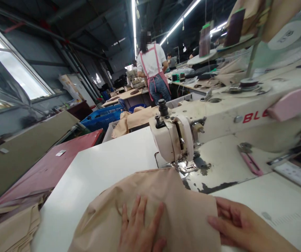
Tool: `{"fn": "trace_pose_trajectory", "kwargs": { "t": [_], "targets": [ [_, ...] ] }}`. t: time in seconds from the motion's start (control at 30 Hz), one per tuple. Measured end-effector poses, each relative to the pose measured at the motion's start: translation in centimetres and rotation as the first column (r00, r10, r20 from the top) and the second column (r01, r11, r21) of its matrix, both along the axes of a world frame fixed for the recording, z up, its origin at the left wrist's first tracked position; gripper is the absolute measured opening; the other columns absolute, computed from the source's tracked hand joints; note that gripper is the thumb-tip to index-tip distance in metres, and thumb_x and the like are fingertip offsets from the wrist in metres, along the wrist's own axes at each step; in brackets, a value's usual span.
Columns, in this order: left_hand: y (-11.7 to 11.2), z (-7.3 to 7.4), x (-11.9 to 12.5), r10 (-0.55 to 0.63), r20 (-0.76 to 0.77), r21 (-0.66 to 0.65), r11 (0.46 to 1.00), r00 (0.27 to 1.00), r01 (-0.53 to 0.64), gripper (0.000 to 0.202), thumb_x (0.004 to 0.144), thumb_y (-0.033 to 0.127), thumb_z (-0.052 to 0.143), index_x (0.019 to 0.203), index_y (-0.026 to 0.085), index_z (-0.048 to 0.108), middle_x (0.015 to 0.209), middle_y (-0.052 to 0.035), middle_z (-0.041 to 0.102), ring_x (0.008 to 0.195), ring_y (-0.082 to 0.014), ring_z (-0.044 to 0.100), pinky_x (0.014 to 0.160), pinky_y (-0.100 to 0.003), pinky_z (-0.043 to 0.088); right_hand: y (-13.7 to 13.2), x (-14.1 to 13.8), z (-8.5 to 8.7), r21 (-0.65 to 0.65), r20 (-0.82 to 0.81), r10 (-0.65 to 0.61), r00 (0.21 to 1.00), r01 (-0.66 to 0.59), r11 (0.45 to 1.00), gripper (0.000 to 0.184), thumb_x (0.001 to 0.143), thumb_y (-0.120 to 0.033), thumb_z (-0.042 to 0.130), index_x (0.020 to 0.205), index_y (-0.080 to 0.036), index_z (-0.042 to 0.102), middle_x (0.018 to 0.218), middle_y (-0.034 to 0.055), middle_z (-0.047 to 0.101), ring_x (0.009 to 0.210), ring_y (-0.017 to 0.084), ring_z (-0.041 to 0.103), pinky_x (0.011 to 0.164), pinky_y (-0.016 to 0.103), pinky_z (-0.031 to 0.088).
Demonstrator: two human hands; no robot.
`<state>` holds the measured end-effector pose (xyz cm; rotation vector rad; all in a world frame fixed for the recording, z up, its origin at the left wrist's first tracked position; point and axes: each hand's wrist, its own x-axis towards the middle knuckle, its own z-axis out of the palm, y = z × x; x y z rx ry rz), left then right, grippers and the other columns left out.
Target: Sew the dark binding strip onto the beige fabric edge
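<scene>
A piece of beige fabric [176, 206] lies on the white sewing table, its far edge by the needle area of the sewing machine [171, 140]. My left hand [141, 225] rests flat on the fabric with its fingers spread. At the fabric's right edge, my right hand [236, 222] pinches the cloth between thumb and fingers. Pink-handled thread snips [251, 161] lie on the machine bed, to the right of the needle. Whether the far edge sits under the presser foot, I cannot tell.
Folded beige pieces [14, 227] lie at the lower left, near a red table [58, 157]. Beyond the white tabletop [108, 154] stand a blue crate [103, 117] and more beige cloth [140, 117]. A person in a pink apron [155, 70] faces away. Thread cones [205, 40] stand above the machine.
</scene>
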<state>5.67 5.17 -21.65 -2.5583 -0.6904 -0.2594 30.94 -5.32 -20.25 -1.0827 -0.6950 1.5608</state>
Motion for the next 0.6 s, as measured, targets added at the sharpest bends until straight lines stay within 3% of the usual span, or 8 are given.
{"fn": "trace_pose_trajectory", "kwargs": {
  "t": [0.07,0.13,0.17,0.23,0.3,0.33,0.43,0.6],
  "targets": [
    [0.3,1.6,1.1,-0.093,0.044,-0.048,0.994,0.995,0.095,0.056,0.076,0.038,0.06,0.129,0.027,0.046,0.116,-0.0161,0.055,0.107,-0.0367,0.051,0.083,-0.056,0.04,0.8,0.9,0.3,-0.017,0.09,-0.035,0.995,0.037,0.999,0.037,0.067,-0.04,0.076,0.09,-0.015,0.061,0.074,0.0043,0.068,0.066,0.018,0.065,0.062,0.025,0.05],
    [0.4,3.5,3.4,-0.122,0.201,-0.241,0.956,0.972,0.17,0.04,0.083,0.033,0.055,0.122,0.025,0.051,0.113,-0.0106,0.057,0.106,-0.0278,0.052,0.087,-0.045,0.043,1.1,1.4,0.3,-0.005,0.151,-0.053,0.987,0.055,0.998,0.031,0.065,-0.035,0.077,0.083,-0.015,0.06,0.061,-0.0007,0.064,0.054,0.012,0.059,0.053,0.02,0.044],
    [0.4,4.3,4.9,-0.112,0.29,-0.371,0.902,0.95,0.22,0.035,0.086,0.028,0.052,0.12,0.023,0.051,0.114,-0.0082,0.056,0.106,-0.0236,0.052,0.088,-0.039,0.044,1.2,1.4,0.4,0.0,0.172,-0.065,0.983,0.066,0.998,0.028,0.065,-0.03,0.077,0.081,-0.015,0.059,0.057,-0.0033,0.06,0.049,0.01,0.055,0.05,0.018,0.041],
    [0.5,5.5,8.1,-0.074,0.4,-0.587,0.745,0.914,0.317,0.033,0.088,0.022,0.048,0.121,0.022,0.049,0.116,-0.0048,0.055,0.107,-0.019,0.05,0.091,-0.034,0.043,1.2,1.4,0.6,0.005,0.216,-0.086,0.973,0.087,0.996,0.024,0.065,-0.025,0.076,0.077,-0.015,0.057,0.05,-0.0071,0.054,0.045,0.007,0.048,0.046,0.017,0.037],
    [0.8,6.2,11.0,-0.069,0.418,-0.695,0.618,0.906,0.367,0.028,0.089,0.019,0.047,0.116,0.023,0.052,0.113,-0.0018,0.057,0.106,-0.0175,0.05,0.095,-0.034,0.041,1.2,1.3,0.8,0.005,0.241,-0.094,0.966,0.095,0.995,0.026,0.065,-0.026,0.075,0.07,-0.016,0.052,0.048,-0.0085,0.051,0.043,0.007,0.045,0.046,0.017,0.036],
    [1.1,6.3,12.0,-0.072,0.412,-0.723,0.581,0.908,0.374,0.022,0.089,0.018,0.047,0.109,0.023,0.056,0.109,-0.0004,0.059,0.104,-0.0167,0.051,0.094,-0.033,0.041,1.2,1.4,0.9,0.004,0.25,-0.09,0.964,0.092,0.996,0.029,0.065,-0.027,0.075,0.066,-0.017,0.049,0.047,-0.0088,0.049,0.042,0.006,0.044,0.045,0.017,0.036],
    [1.9,6.3,13.4,-0.055,0.387,-0.777,0.518,0.92,0.358,0.01,0.087,0.012,0.052,0.086,0.02,0.057,0.092,0.0023,0.06,0.091,-0.0144,0.053,0.085,-0.03,0.042,1.3,1.6,0.7,-0.005,0.265,-0.065,0.962,0.069,0.998,0.033,0.068,-0.031,0.073,0.061,-0.017,0.044,0.047,-0.008,0.048,0.044,0.007,0.046,0.047,0.018,0.038],
    [2.3,6.1,13.1,-0.016,0.405,-0.795,0.487,0.914,0.361,0.013,0.081,0.009,0.062,0.083,0.019,0.055,0.084,0.0053,0.058,0.084,-0.0136,0.051,0.078,-0.028,0.038,1.8,2.3,-0.1,-0.024,0.262,-0.022,0.965,0.03,0.999,0.033,0.071,-0.041,0.068,0.065,-0.016,0.047,0.051,-0.0056,0.05,0.047,0.009,0.05,0.049,0.02,0.043]
  ]
}}
